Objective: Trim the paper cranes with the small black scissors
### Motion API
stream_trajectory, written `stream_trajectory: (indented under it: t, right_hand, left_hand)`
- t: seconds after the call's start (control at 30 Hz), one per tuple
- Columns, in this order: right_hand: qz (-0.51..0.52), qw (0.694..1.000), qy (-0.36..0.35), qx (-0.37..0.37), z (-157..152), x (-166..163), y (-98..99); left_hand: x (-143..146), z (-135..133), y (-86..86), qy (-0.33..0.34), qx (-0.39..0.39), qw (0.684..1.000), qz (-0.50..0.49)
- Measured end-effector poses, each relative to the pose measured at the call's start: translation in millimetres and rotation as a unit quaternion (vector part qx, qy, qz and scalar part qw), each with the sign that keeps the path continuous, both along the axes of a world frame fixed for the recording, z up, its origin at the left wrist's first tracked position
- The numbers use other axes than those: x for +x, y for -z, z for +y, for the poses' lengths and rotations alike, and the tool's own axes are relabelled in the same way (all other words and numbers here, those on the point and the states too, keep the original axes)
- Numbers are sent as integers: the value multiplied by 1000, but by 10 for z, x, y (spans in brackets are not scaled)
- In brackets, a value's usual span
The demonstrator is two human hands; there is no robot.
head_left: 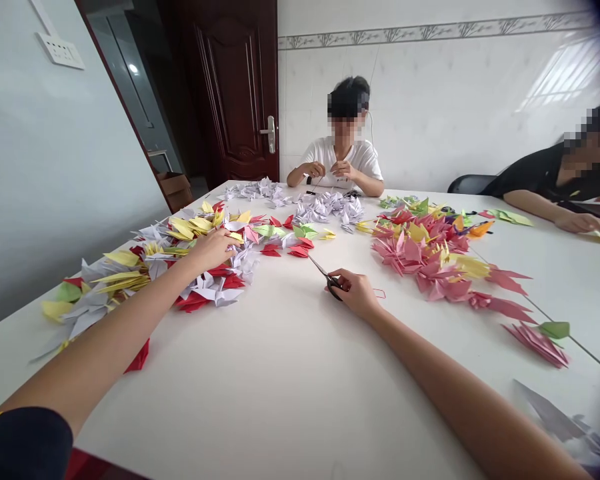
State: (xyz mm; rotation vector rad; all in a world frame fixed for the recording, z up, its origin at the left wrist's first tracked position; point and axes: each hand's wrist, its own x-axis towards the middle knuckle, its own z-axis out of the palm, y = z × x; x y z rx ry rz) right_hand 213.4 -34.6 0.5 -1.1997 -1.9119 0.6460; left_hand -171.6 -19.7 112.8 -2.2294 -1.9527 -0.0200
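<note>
My right hand [356, 292] is closed round the black handles of a pair of scissors [321, 269]. The narrow blades point up and left, with the tip by a red paper crane [299, 251]. My left hand [211, 249] rests at the right side of a big heap of folded paper cranes [145, 267] in white, yellow, red and green. Its fingers are curled at the heap near a yellow piece, and what they grip is hidden. A thin red wire-like loop [380, 293] lies just past my right hand.
White cranes [320, 207] lie before a person [347, 157] seated opposite. A heap of pink and yellow cranes [430, 257] spreads on the right of the white table [260, 387]. Another person's hand [580, 222] holds yellow paper at far right. A thin dark line crosses the tabletop there.
</note>
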Motion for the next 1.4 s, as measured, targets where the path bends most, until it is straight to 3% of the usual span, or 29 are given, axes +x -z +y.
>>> stream_trajectory:
  t: [0.13,0.3,0.37,0.47,0.53,0.63,0.77,0.97,1.2,1.4]
  right_hand:
    - [4,1000,2,-6,2,-4,6]
    - [23,1000,-2,-13,-1,-9,-14]
    - [55,998,-5,-31,2,1,-25]
    - [123,990,1,-70,16,29,-39]
    - [161,983,14,-92,31,48,-50]
    - [188,975,27,-116,48,65,-66]
    - [187,975,17,-119,64,74,-53]
    - [199,972,4,-129,76,79,-26]
    - [201,969,10,-142,39,70,-122]
    - [205,967,4,-149,53,64,-121]
  left_hand:
    - [63,89,-26,-31,-45,997,59]
    - [92,25,-212,11,50,998,37]
    - [171,-81,-317,42,107,993,-12]
    - [432,-272,-363,155,150,970,-114]
    - [677,-371,-265,256,123,947,-153]
    - [1023,-413,13,383,86,909,-142]
    - [1259,-313,337,453,138,877,-80]
    - [1364,-149,612,472,186,862,-10]
    - [1473,-125,936,450,183,866,-121]
    - [1440,-144,1009,426,210,857,-201]
